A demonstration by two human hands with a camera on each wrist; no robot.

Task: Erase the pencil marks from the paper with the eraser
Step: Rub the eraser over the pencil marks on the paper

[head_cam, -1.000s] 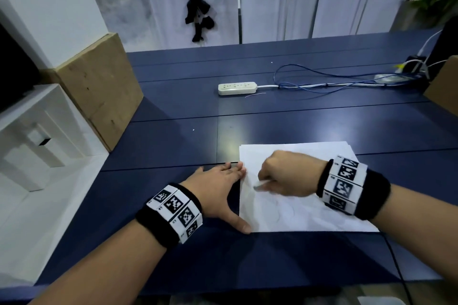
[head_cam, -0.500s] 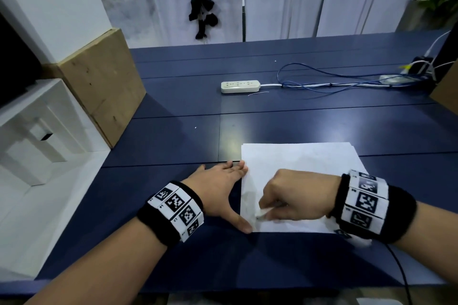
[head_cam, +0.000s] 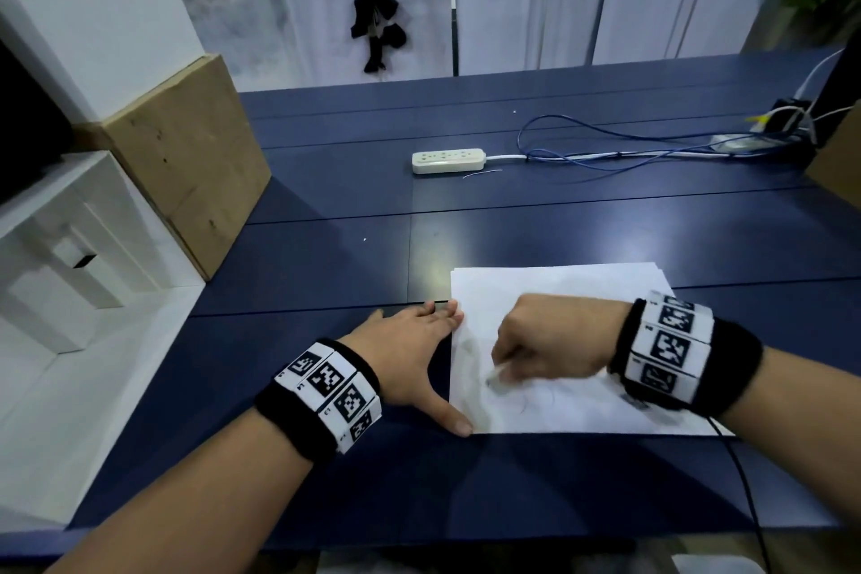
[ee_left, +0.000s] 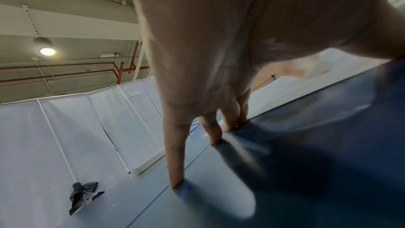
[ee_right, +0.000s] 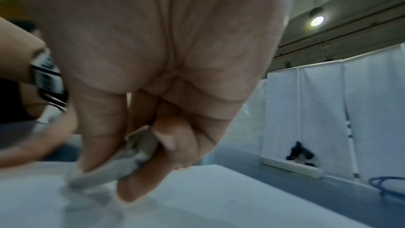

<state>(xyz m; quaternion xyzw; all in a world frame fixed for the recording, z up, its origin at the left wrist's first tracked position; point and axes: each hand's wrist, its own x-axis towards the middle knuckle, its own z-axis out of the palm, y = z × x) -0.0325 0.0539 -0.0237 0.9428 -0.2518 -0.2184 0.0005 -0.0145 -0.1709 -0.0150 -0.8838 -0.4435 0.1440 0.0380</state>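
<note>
One fist (head_cam: 554,343), probably pinching eraser (ee_right: 122,164).

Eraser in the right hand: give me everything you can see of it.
The eraser is a small pale grey block, smudged and worn-looking, blurred in every view. The right hand pinches it between thumb and curled fingers, so most of its body is hidden. Its lower end pokes out below the fingertips and appears to press on the white paper, near faint pencil marks by the sheet's left part. No wrapper or print can be made out.
</note>
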